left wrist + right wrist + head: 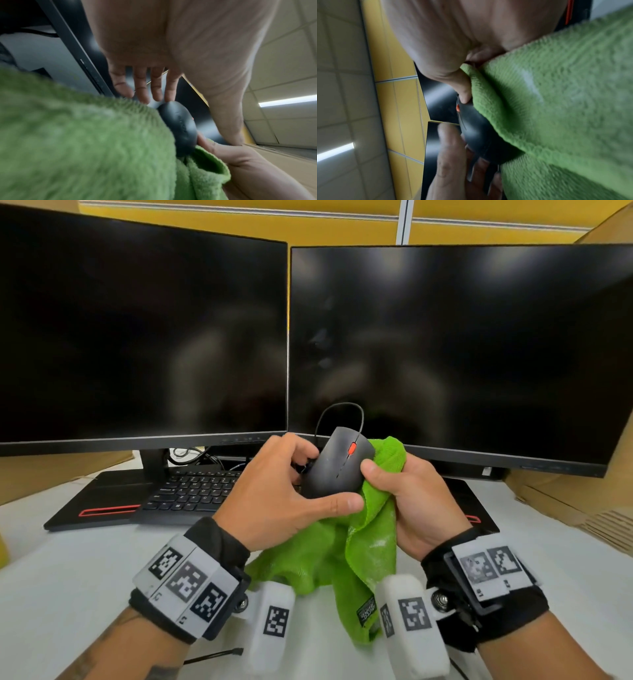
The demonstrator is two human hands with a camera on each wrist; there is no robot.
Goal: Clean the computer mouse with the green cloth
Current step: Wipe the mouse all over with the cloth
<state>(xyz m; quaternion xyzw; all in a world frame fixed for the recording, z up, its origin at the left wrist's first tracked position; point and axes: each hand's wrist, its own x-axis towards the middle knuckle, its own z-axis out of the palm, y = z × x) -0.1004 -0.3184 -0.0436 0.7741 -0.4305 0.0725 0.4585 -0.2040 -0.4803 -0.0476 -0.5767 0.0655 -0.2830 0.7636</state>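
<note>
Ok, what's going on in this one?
A person is wiping a black wired computer mouse with a green microfibre cloth, both held up above the white desk in front of two dark monitors. The left hand grips the mouse; the right hand holds the cloth against its side, thumb on top.

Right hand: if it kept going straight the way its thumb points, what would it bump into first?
The mouse. The right hand holds the cloth against the mouse's side, and its thumb already rests on top. Past the mouse sits the left hand, probably next in line, though depth is hard to judge.
</note>
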